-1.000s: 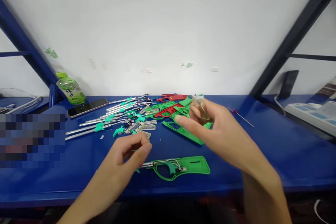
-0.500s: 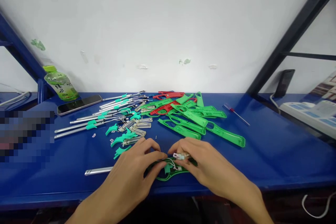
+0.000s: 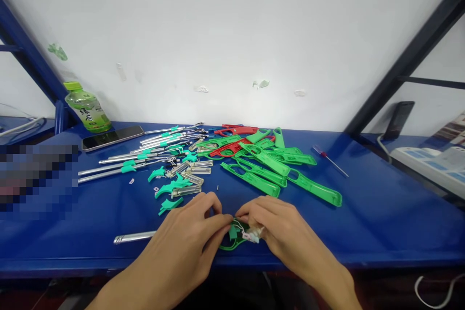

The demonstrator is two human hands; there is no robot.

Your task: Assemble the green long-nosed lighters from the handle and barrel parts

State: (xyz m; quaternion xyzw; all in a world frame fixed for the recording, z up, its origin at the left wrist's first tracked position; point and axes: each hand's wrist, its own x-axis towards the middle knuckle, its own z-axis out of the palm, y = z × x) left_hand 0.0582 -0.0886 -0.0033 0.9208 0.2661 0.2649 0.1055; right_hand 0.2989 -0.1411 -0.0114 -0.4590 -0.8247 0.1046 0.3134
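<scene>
Near the front table edge lies a green lighter casing half (image 3: 227, 247), mostly covered by my hands, with a teal trigger (image 3: 233, 232) and thin white wires (image 3: 238, 225) inside. A silver lighter tube (image 3: 134, 237) sticks out to the left from under my left hand (image 3: 192, 232). That hand's thumb and index finger are closed at the casing, beside the wires; their exact hold is hidden. My right hand (image 3: 283, 227) has a clear fuel tank (image 3: 256, 233) with a pinkish-white tip tucked under its fingers. Its fingertips meet the left ones at the casing's far edge.
Silver tubes with wires (image 3: 160, 143), teal triggers (image 3: 170, 187) and clear tanks (image 3: 199, 170) lie left of centre. Green casings (image 3: 265, 160) and red casings (image 3: 236, 131) are piled behind my hands. A screwdriver (image 3: 330, 161) lies right; a phone (image 3: 112, 138) and bottle (image 3: 89, 109) stand back left.
My right hand has lowered the clear tank toward the casing, its tip now over the casing's near side. The right fingertips have closed in at the left ones. The view has shifted slightly.
</scene>
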